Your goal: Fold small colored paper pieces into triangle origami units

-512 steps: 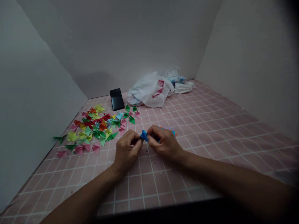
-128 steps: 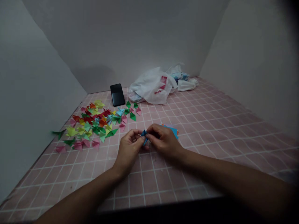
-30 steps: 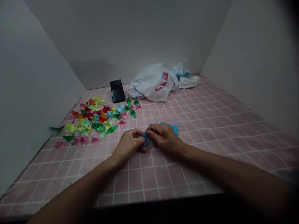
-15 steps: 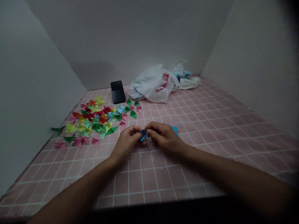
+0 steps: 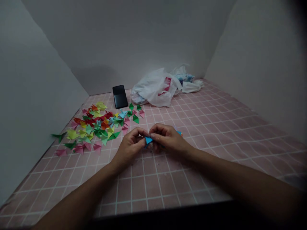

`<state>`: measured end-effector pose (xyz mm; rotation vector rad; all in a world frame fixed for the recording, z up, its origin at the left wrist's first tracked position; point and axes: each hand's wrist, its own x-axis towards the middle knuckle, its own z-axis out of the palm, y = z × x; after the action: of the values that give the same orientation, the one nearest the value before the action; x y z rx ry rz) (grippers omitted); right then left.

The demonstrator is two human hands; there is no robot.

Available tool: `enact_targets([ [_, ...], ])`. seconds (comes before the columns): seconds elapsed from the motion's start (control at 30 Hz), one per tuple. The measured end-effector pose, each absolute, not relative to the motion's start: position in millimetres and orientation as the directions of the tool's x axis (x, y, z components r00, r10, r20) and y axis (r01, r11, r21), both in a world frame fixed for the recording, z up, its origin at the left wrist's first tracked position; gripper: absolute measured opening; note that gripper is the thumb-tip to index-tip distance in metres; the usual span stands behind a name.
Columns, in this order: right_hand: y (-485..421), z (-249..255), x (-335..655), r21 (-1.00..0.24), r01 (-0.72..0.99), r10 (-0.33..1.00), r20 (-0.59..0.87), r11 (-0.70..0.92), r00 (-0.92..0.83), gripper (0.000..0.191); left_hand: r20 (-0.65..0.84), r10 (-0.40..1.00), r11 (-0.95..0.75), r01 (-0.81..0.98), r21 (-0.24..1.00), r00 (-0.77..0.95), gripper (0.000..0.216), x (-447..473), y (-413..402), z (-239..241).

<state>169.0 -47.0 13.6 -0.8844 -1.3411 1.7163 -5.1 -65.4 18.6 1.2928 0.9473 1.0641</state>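
Note:
My left hand (image 5: 130, 145) and my right hand (image 5: 166, 138) meet over the pink checked cloth (image 5: 216, 127), fingers pinched together on a small folded blue paper piece (image 5: 148, 140). Only a corner of that piece shows between the fingertips. Behind my right hand lies a small stack of coloured paper sheets (image 5: 179, 133), mostly hidden by the hand. To the left spreads a pile of folded paper triangles (image 5: 98, 126) in red, green, yellow, pink and light blue.
A black phone (image 5: 120, 95) leans at the back wall. White plastic bags (image 5: 158, 88) lie in the back corner. Grey walls close in on the left, back and right. The table's front edge runs along the bottom.
Both hands stay pinched on the blue paper piece, working it with small finger shifts. The piece now shows a light blue corner pointing down between the fingertips.

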Motion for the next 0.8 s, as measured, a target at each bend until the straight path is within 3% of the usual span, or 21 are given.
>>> enact_targets([
  [0.3, -47.2, 13.7, 168.3, -0.982, -0.104, 0.860, -0.084, -0.157, -0.503, 0.012, 0.183, 0.981, -0.181, -0.033, 0.983, 0.070, 0.027, -6.9, -60.4, 15.2],
  [0.5, -49.8, 12.0, 166.3, -0.984, -0.160, 0.903, 0.004, -0.072, -0.429, 0.015, 0.162, 0.982, -0.151, -0.104, 0.983, 0.099, 0.022, -5.9, -65.2, 16.0],
  [0.7, -51.7, 8.0, 165.0, -0.965, -0.263, 0.930, 0.085, -0.013, -0.357, 0.020, 0.139, 0.981, -0.114, -0.173, 0.978, 0.136, 0.045, 0.6, -68.9, 16.7],
  [0.8, -54.3, 6.4, 163.6, -0.957, -0.290, 0.933, 0.094, -0.011, -0.347, 0.021, 0.127, 0.984, -0.106, -0.165, 0.981, 0.125, 0.035, 0.3, -68.4, 14.7],
])
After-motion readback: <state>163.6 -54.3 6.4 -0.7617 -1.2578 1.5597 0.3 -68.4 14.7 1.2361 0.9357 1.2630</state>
